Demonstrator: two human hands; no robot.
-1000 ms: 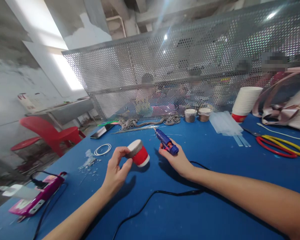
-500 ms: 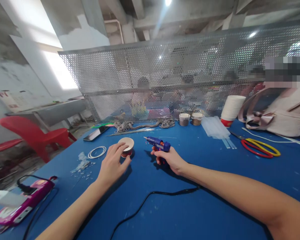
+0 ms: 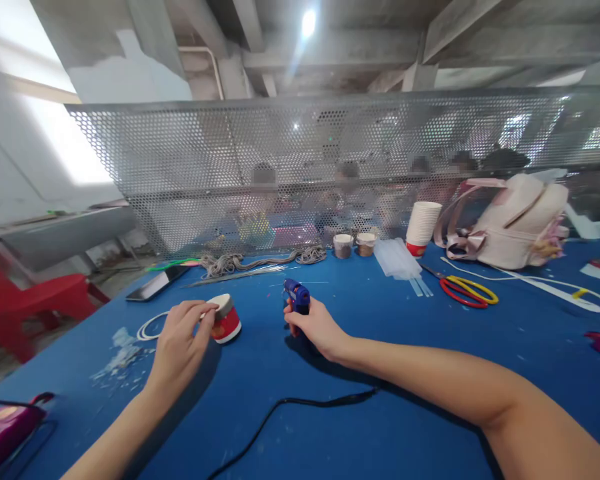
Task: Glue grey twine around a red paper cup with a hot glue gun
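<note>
My left hand (image 3: 185, 333) pinches the upper end of a short red and white paper cup (image 3: 227, 325), thumb and fingers closed at its greyish rim. The cup leans to the left, its wide white edge low on the right near the blue table (image 3: 280, 440). To the right, my right hand (image 3: 316, 328) is wrapped round the grip of a blue hot glue gun (image 3: 297, 293), held just above the table. Its nozzle points away from me. A black cord (image 3: 290, 401) runs over the table below my hands.
White cord rings (image 3: 147, 328) and pale scraps (image 3: 123, 353) lie at left, near a phone (image 3: 157, 283). Grey yarn (image 3: 225, 264), two wrapped cups (image 3: 355, 245), glue sticks (image 3: 421, 287), stacked cups (image 3: 423, 230), scissors (image 3: 467, 291) and a backpack (image 3: 515, 223) line the back. A perforated screen (image 3: 195, 153) stands behind.
The cup has tipped over in my left hand, so its red side now shows. My right hand has turned the glue gun to point forward. The view has swung to the right.
</note>
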